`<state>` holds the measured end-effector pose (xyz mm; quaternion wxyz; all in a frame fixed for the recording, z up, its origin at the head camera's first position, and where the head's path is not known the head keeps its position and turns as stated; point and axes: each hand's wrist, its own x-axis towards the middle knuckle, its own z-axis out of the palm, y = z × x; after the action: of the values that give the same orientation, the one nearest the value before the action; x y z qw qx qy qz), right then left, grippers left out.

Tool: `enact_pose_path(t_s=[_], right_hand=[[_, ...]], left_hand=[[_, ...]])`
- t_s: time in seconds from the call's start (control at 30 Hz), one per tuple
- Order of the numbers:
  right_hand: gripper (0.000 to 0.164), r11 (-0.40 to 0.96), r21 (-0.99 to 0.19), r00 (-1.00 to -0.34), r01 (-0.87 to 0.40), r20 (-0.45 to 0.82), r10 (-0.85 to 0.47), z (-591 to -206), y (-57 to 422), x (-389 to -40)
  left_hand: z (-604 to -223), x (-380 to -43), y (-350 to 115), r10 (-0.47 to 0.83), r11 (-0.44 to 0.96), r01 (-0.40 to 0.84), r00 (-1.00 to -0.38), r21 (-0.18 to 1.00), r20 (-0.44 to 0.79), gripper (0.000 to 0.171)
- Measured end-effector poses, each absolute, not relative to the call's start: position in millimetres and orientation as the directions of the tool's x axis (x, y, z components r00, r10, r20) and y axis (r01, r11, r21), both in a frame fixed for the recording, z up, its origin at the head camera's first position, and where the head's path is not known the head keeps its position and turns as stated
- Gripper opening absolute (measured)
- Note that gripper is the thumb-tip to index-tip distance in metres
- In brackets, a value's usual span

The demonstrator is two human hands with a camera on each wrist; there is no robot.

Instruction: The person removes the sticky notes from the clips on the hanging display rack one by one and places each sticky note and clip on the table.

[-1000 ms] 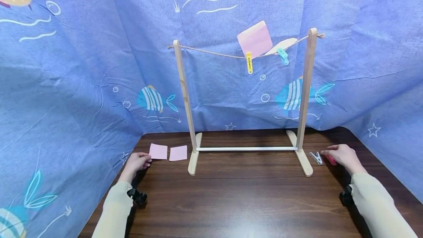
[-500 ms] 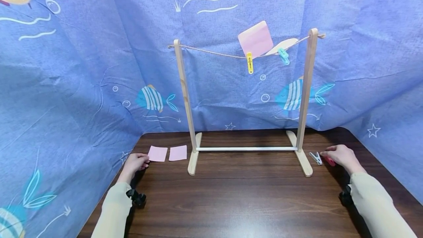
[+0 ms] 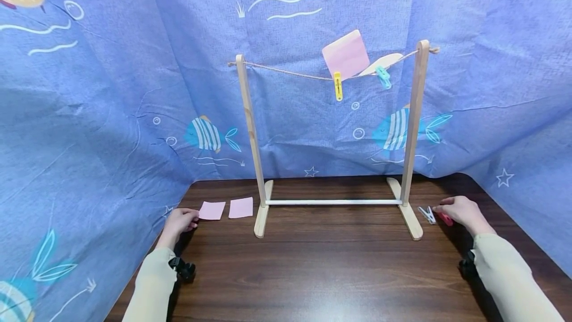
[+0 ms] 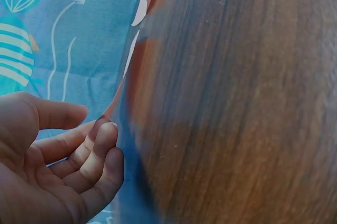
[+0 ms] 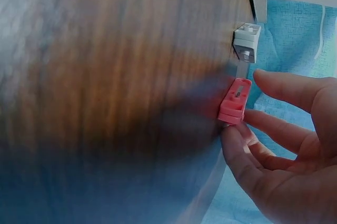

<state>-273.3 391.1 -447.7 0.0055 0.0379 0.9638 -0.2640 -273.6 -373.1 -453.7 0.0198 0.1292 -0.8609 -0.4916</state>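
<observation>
In the head view my left hand [image 3: 179, 221] holds the left edge of a pink square of paper [image 3: 212, 210]. The left wrist view shows that paper [image 4: 132, 50] almost edge-on, curving to the fingertips. A second pink square [image 3: 241, 207] lies to its right. On the right, my right hand [image 3: 462, 212] holds a red clothespin [image 3: 446, 219], partly covered by the fingers. In the right wrist view the clothespin [image 5: 235, 101] sits at the fingertips, with one finger extended apart above it. A white clothespin [image 3: 427, 214] lies just left of it.
A wooden stand [image 3: 413, 128] with a string [image 3: 286, 70] rises between the hands. A yellow clothespin [image 3: 337, 86] holds a pink paper [image 3: 346, 54] on the string; a light-blue clothespin [image 3: 383, 77] holds another paper [image 3: 381, 63]. Blue fabric [image 3: 308, 138] surrounds the dark table [image 3: 330, 262].
My left hand and its pink paper have shifted slightly left and toward me, the paper now lying flatter. My right hand and the red clothespin have moved a little left.
</observation>
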Motion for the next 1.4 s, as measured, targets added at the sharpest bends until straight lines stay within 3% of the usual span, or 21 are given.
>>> enact_pose_path(t_s=[0.13, 0.4, 0.7, 0.9, 1.17, 1.4], right_hand=[[0.061, 0.871, -0.488, -0.998, 0.059, 0.001, 0.068, -443.6, 391.3, -271.0], [0.055, 0.877, -0.481, -0.976, -0.023, 0.203, 0.085, -417.1, 386.9, -267.7], [0.052, 0.864, -0.491, -0.918, -0.114, 0.385, 0.098, -365.8, 378.4, -264.1], [0.049, 0.846, -0.507, -0.848, -0.167, 0.511, 0.139, -327.8, 364.0, -257.7], [0.050, 0.789, -0.581, -0.770, -0.202, 0.591, 0.238, -284.9, 340.7, -245.8], [0.045, 0.675, -0.658, -0.726, -0.334, 0.636, 0.260, -260.7, 315.8, -237.7]], left_hand=[[-447.7, -273.1, -369.8, -0.239, 0.493, -0.186, -0.968, 0.850, -0.073, 0.036], [-425.3, -272.6, -359.8, -0.236, 0.515, -0.130, -0.972, 0.847, -0.006, 0.034], [-401.8, -278.7, -351.6, -0.251, 0.525, -0.094, -0.967, 0.846, 0.048, 0.034], [-372.6, -279.7, -340.0, -0.204, 0.573, 0.006, -0.968, 0.820, 0.149, 0.035], [-331.5, -273.7, -327.1, -0.164, 0.624, 0.117, -0.947, 0.773, 0.276, 0.034], [-308.7, -267.4, -313.0, -0.129, 0.596, 0.201, -0.932, 0.778, 0.339, 0.034]])
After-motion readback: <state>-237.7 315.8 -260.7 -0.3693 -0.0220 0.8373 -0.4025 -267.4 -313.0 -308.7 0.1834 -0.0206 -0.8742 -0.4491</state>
